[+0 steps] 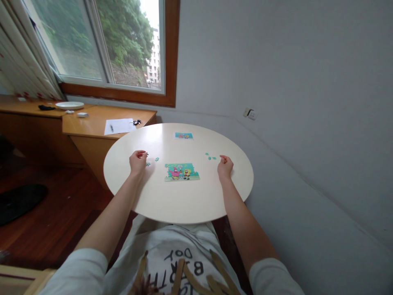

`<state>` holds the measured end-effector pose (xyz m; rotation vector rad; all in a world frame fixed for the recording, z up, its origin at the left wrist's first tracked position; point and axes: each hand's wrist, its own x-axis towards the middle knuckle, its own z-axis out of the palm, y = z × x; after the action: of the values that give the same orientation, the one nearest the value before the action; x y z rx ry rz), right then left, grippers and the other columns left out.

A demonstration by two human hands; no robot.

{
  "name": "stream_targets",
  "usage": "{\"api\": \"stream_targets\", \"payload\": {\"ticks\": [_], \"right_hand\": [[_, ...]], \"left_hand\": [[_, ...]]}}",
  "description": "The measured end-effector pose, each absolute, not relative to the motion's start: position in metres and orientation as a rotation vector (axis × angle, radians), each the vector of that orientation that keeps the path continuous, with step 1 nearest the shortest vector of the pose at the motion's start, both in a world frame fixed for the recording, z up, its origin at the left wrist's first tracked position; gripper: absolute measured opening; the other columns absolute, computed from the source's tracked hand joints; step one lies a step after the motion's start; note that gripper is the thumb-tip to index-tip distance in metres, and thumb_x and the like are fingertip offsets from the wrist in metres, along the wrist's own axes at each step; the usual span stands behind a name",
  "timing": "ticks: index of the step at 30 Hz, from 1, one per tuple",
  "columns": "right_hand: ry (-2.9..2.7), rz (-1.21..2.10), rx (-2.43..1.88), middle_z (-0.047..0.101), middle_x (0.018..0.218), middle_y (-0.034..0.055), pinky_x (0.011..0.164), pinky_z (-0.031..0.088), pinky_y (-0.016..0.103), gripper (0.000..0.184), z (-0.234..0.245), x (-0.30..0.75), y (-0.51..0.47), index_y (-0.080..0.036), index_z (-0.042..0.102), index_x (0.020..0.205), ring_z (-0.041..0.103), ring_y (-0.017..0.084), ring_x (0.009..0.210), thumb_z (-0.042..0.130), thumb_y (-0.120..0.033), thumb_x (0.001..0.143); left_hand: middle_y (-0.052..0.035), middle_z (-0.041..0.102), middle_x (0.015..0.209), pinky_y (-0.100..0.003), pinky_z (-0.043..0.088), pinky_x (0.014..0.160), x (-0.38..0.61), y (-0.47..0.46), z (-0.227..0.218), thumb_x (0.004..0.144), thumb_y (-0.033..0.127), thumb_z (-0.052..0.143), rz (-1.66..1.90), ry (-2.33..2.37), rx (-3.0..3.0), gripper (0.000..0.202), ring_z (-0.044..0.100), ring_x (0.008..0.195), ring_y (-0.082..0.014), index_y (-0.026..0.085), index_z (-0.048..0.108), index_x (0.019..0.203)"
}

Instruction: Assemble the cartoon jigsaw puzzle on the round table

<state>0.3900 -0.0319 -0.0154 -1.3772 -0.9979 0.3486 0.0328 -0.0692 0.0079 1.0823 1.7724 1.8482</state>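
Your left hand (138,162): pinching a piece (147,154). Your right hand (225,166): curled, contents unclear. Risk: puzzle (182,172) could split if brushed.

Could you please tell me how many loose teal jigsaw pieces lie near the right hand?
3: the farthest teal jigsaw piece, and, nearer, a left piece and a right piece, side by side. The bare right hand may hide others.

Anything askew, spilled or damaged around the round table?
No spill or damage stands out. The jigsaw puzzle has ragged edges, but loose puzzle pieces lie near the left hand and right hand, so it just looks incomplete. The white wall outlet appears tilted, possibly lens distortion.
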Motion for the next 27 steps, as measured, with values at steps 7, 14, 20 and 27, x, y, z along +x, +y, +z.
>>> {"api": "stream_targets", "payload": {"ticks": [7, 14, 20, 27], "right_hand": [[-1.062, 0.296, -1.434, 0.066, 0.094, 0.0104, 0.08, 0.043, 0.031, 0.036, -0.014, 0.388, -0.035, -0.014, 0.063, 0.089, 0.058, 0.019, 0.086, 0.032, -0.03, 0.079], [-1.306, 0.275, -1.561, 0.067, 0.095, 0.009, 0.083, 0.043, 0.034, 0.034, -0.012, 0.381, -0.039, -0.017, 0.065, 0.096, 0.058, 0.02, 0.087, 0.039, -0.018, 0.076], [-1.631, 0.194, -1.71, 0.055, 0.131, 0.0085, 0.104, 0.026, 0.045, 0.038, -0.014, 0.368, -0.041, -0.023, 0.062, 0.112, 0.043, 0.023, 0.124, 0.044, -0.014, 0.08], [-1.934, 0.059, -1.833, 0.057, 0.13, 0.0109, 0.104, 0.021, 0.048, 0.035, -0.01, 0.36, -0.048, -0.022, 0.061, 0.113, 0.047, 0.022, 0.122, 0.036, -0.017, 0.09]], "left_hand": [[-0.0027, 0.062, 0.067, -0.023, 0.048, 0.048, 0.032, -0.069, 0.008, 0.063, 0.028, 0.06, 1.841, 1.762, 1.083, 0.017, 0.057, 0.057, -0.0134, 0.016, 0.061, 0.075], [0.0002, 0.058, 0.062, -0.021, 0.044, 0.043, 0.035, -0.071, 0.009, 0.065, 0.028, 0.057, 1.807, 1.735, 1.07, 0.021, 0.054, 0.048, -0.0111, 0.015, 0.063, 0.081], [-0.0004, 0.059, 0.062, -0.021, 0.043, 0.044, 0.037, -0.072, 0.008, 0.066, 0.026, 0.055, 1.781, 1.696, 1.075, 0.024, 0.062, 0.055, -0.0142, 0.015, 0.064, 0.085], [-0.0013, 0.059, 0.063, -0.022, 0.045, 0.047, 0.036, -0.071, 0.007, 0.065, 0.025, 0.056, 1.794, 1.669, 1.064, 0.019, 0.062, 0.055, -0.0144, 0.015, 0.063, 0.079]]}}
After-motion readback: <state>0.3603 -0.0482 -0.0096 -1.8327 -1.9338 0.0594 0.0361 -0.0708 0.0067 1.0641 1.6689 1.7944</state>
